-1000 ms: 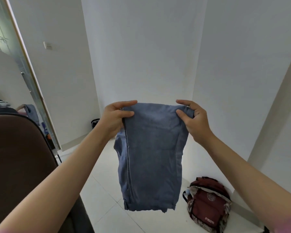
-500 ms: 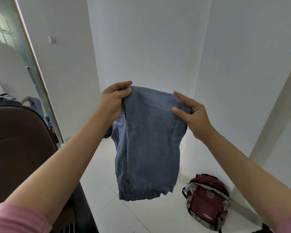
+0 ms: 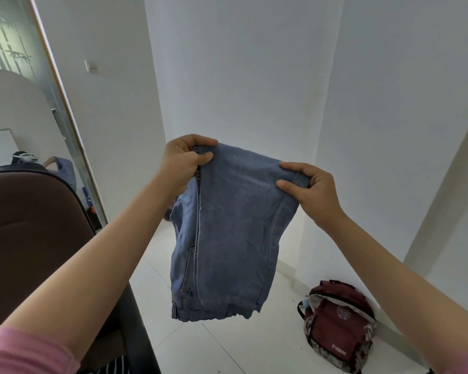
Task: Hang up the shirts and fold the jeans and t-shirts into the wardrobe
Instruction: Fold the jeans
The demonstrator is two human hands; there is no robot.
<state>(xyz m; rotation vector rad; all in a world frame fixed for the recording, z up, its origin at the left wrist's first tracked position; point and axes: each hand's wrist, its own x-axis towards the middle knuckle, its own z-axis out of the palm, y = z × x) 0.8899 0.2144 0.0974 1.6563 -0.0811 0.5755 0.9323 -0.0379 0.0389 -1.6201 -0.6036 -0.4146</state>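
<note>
Denim jeans hang doubled in mid-air above the floor, left hand and right hand each pinching a top corner; likely heavy yet limp, best gripped along that thick folded edge.

A single wide-angle view from the person's head, facing forward and slightly down into a white room corner. The folded jeans hang close in front, centre frame, at arm's reach. Below and right of the jeans, farther off, a backpack sits on the floor; left of them, a chair back fills the near edge.
</note>
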